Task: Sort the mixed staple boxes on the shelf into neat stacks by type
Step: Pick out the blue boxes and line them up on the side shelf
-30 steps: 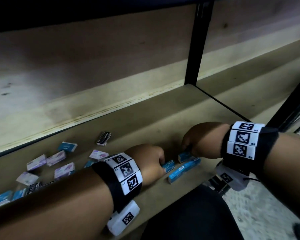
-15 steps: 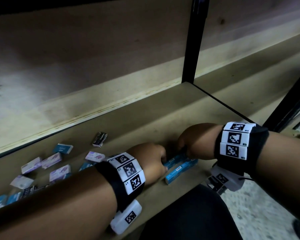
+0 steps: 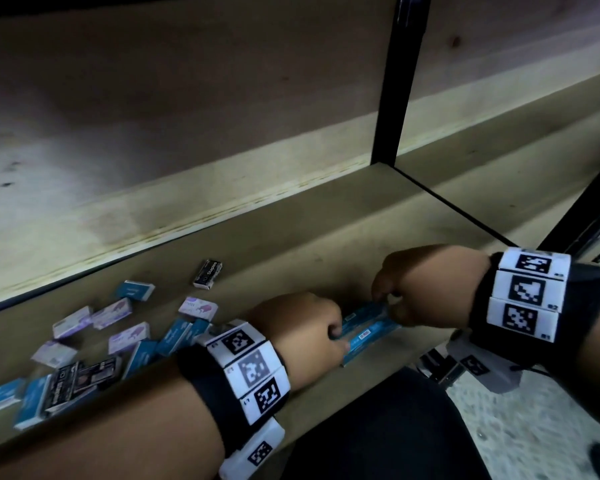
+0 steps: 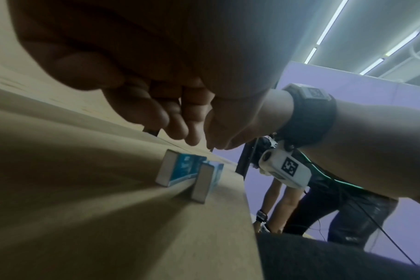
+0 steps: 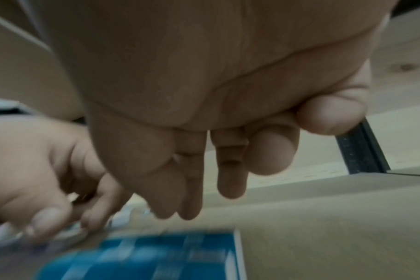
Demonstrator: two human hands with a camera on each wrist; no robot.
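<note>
Two rows of blue staple boxes lie side by side near the front edge of the wooden shelf. My left hand touches their left end with bent fingers. My right hand is at their right end. In the left wrist view my left fingers hang just above the two grey box ends. The blurred right wrist view has my thumb and fingers pointing down over a blue box, holding nothing.
Loose boxes lie scattered at the left: lilac ones, blue ones and black ones. A black upright post divides the shelf at the back. Another person stands beyond the shelf's right end.
Both hands have drawn closer together. The separate blue boxes between them have been pushed into two tight rows.
</note>
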